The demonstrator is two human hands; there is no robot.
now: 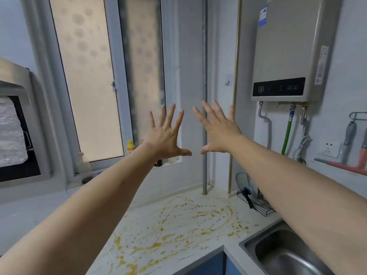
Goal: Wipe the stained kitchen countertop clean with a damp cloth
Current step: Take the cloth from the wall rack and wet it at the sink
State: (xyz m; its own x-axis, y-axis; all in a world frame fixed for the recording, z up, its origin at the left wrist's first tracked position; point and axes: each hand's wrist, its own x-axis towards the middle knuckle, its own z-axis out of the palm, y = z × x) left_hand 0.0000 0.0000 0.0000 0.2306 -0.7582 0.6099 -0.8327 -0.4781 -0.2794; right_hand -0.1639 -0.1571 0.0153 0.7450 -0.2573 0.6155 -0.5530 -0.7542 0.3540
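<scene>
head | both hands (left (165, 138), right (219, 133)) raised, fingers spread, empty | countertop (178, 225) stained

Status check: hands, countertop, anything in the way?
Left hand and right hand open, raised, holding nothing. Countertop smeared with orange stains. No cloth in view. Nothing on the stains.

Two bare forearms, no sleeves in view, left hand (165, 138) and right hand (219, 133) without gloves, rings, watch or wristband, short unpainted nails, faint tendon lines across the backs, slim fingers
</scene>
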